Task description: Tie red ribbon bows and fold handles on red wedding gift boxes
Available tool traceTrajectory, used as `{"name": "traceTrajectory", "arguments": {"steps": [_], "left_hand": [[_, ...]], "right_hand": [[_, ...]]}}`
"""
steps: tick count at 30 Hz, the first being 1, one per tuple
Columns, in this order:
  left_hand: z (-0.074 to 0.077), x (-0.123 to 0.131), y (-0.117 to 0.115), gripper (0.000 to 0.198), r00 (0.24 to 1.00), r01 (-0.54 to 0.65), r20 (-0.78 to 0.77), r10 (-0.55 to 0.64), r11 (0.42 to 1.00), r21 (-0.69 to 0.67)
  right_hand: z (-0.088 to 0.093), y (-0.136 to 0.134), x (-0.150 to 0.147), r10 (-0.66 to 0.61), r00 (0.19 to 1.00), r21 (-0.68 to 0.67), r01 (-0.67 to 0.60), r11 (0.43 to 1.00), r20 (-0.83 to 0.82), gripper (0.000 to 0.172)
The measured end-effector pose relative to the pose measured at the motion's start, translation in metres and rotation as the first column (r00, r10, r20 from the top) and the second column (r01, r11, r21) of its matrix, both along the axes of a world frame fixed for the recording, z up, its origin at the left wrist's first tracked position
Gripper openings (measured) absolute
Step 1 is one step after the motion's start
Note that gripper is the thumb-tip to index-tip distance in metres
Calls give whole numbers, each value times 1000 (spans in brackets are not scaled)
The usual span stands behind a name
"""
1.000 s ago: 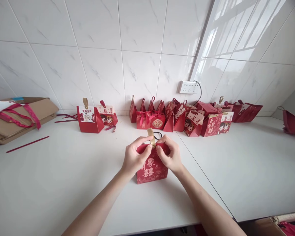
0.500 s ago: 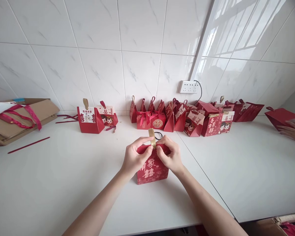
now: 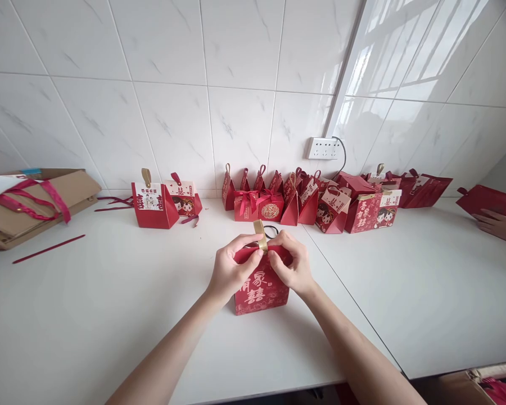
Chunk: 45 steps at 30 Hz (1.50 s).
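Observation:
A red gift box [image 3: 259, 291] with gold characters stands on the white table [image 3: 88, 315] in front of me. A gold loop handle [image 3: 260, 235] sticks up from its top. My left hand [image 3: 230, 270] pinches the box's top edge just left of the handle. My right hand [image 3: 290, 264] pinches the top edge on the right, fingers curled against the handle's base. Both hands are closed on the box's top flaps.
Several finished red boxes [image 3: 307, 202] line the tiled wall, with two more [image 3: 154, 203] to the left. A cardboard carton with red ribbons [image 3: 25, 202] sits far left, a loose red strip [image 3: 48, 248] near it. Another person's hand [image 3: 500, 226] rests by a red box [image 3: 489, 200] at far right.
My hands stay pinched on the box top with almost no movement. At far right another person's hand came into view and the red box there shifted and flattened.

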<state>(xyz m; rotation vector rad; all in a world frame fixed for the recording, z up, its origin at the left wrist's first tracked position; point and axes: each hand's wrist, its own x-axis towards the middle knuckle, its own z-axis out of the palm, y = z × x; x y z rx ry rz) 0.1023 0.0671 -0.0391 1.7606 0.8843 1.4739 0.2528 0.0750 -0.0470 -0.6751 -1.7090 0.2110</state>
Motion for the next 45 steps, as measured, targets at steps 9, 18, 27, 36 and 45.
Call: {"name": "traceTrajectory", "arguments": {"steps": [9, 18, 27, 36, 45], "left_hand": [[-1, -1, 1, 24, 1000, 7, -14, -7, 999, 46], [-1, 0, 0, 23, 1000, -14, -2, 14, 1000, -6], [-1, 2, -3, 23, 999, -40, -3, 40, 999, -13], [0, 6, -6, 16, 996, -78, 46, 77, 997, 17], [0, 5, -5, 34, 994, -5, 106, 7, 1000, -19]], "right_hand": [[0, 0, 0, 2, 1000, 5, -2, 1000, -5, 11], [0, -1, -2, -17, 1000, -2, 17, 1000, -6, 14], [1, -3, -1, -43, 999, -13, 43, 999, 7, 16], [1, -3, -2, -31, 999, -32, 30, 999, -9, 17], [1, -3, -1, -11, 1000, 4, 11, 1000, 4, 17]]}}
